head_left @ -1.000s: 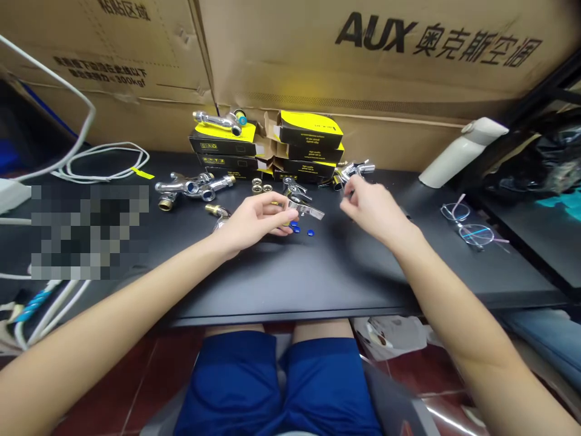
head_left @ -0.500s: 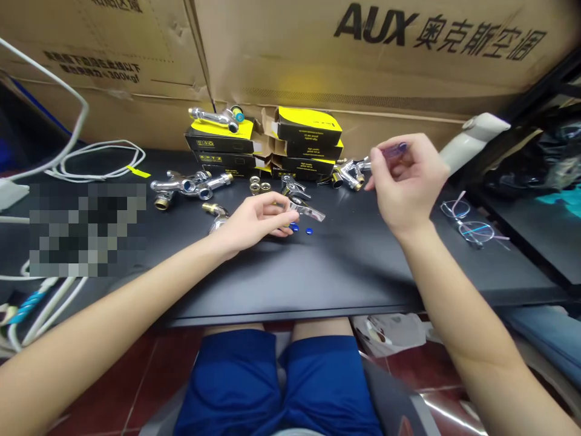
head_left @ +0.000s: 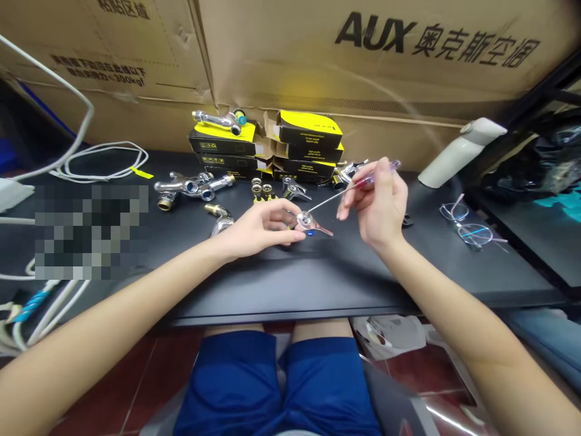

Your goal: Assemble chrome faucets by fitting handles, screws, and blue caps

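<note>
Between the thumb and fingers of my left hand (head_left: 265, 227) is a chrome faucet handle (head_left: 318, 226), its flat lever pointing right. My right hand (head_left: 381, 203) is closed around the clear handle of a screwdriver (head_left: 333, 197). The thin shaft slants down to the left, and its tip is at the round end of the faucet handle. A small blue cap (head_left: 310, 233) shows just beneath the faucet handle. Left of my left hand a chrome faucet (head_left: 221, 223) with a brass end lies partly hidden by my wrist.
Behind my hands are stacked black and yellow boxes (head_left: 311, 136), brass fittings (head_left: 262, 190) and another chrome handle (head_left: 295, 189). Several chrome faucets (head_left: 193, 185) lie left. Eyeglasses (head_left: 474, 233) and a white bottle (head_left: 460, 152) stand right. White cables (head_left: 102, 162) run along the left.
My right hand has come left and down, bringing the screwdriver tip to the faucet handle. My left hand has turned the faucet handle so its round end faces up.
</note>
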The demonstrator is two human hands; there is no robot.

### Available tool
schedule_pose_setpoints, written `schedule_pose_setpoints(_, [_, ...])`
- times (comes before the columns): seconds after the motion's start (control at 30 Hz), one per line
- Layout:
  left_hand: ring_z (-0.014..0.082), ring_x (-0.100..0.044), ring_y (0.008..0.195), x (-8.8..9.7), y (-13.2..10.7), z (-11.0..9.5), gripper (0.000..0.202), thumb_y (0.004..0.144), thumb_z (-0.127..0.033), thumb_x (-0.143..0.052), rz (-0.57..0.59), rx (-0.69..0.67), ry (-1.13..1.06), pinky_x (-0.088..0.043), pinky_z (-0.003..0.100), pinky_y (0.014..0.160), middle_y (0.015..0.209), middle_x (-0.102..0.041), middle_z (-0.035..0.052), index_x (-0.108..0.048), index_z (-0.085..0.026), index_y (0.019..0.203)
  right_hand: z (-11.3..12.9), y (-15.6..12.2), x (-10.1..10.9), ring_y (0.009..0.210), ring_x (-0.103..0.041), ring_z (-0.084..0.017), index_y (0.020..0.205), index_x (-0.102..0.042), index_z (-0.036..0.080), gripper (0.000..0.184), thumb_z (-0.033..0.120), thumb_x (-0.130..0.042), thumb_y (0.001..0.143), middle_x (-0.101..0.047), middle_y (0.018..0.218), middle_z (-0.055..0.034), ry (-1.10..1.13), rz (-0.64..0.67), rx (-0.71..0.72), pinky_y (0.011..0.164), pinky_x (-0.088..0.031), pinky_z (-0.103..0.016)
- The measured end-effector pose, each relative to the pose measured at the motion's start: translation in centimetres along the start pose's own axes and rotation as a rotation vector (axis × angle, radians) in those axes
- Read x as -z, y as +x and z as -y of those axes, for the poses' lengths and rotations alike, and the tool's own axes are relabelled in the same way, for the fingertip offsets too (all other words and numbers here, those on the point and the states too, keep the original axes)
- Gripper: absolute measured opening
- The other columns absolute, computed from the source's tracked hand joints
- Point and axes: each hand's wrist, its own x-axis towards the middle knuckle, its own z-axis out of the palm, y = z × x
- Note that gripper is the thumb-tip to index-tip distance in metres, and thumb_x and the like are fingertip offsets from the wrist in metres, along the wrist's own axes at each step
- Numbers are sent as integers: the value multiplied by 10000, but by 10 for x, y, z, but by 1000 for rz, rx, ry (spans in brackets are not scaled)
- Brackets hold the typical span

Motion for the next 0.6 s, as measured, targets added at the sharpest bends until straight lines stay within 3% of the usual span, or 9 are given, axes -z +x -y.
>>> schedule_pose_setpoints(0.4, [194, -697, 925, 0, 0, 1, 374, 742, -316, -787, 10, 0, 11, -604, 336, 783, 1052, -713, 84, -603, -175, 1035, 1, -5, -1, 416, -560, -149, 826, -536, 263, 516, 759, -400, 872, -527, 535, 22, -146, 31, -67, 436, -470, -310])
schedule_pose_setpoints(0.6, [187, -714, 862, 2, 0, 3, 381, 759, -354, -775, 4, 55, -19, -612, 314, 726, 1013, -704, 72, -598, -181, 1048, 4, -10, -2, 435, -559, -141, 801, -551, 260, 479, 726, -460, 869, -516, 548, 20, -136, 29, 58, 429, -475, -294])
